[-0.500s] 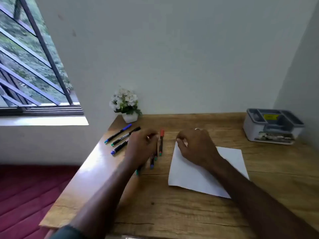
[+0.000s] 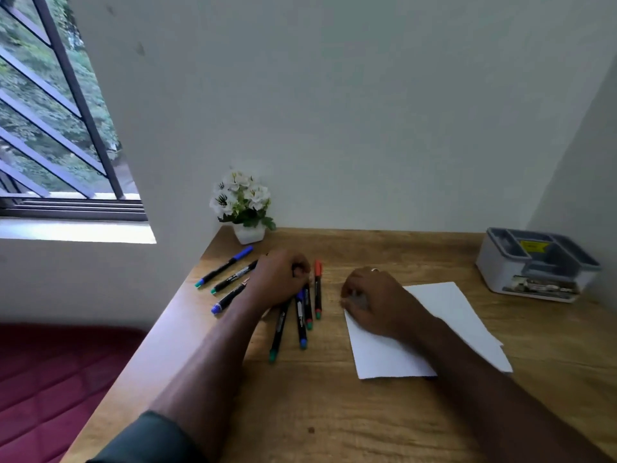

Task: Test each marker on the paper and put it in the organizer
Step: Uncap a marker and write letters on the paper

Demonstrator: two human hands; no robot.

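A wooden desk (image 2: 334, 412) sits in a corner against white walls. The left hand (image 2: 280, 279) rests knuckles-up on a bunch of markers (image 2: 302, 315) near the desk's middle, its fingers curled down over their upper ends; whether it actually grips one cannot be told. Four markers fan out from under the hand toward 6 o'clock, and a red-capped marker (image 2: 318, 289) lies just beside its fingers at 3 o'clock. Three more markers (image 2: 227, 275) lie at the hand's 9 to 10 o'clock, near the desk's left edge.

The right hand (image 2: 374, 299) lies on the top left corner of a white sheet of paper (image 2: 447, 309), fingers bent and pressing on it, holding no marker. A ring shows on one finger.

The grey organizer (image 2: 534, 262) stands at the desk's 2 o'clock corner, well apart from both hands. A small pot of white flowers (image 2: 243, 205) stands at 11 o'clock by the wall. A barred window (image 2: 50, 111) is at far left.
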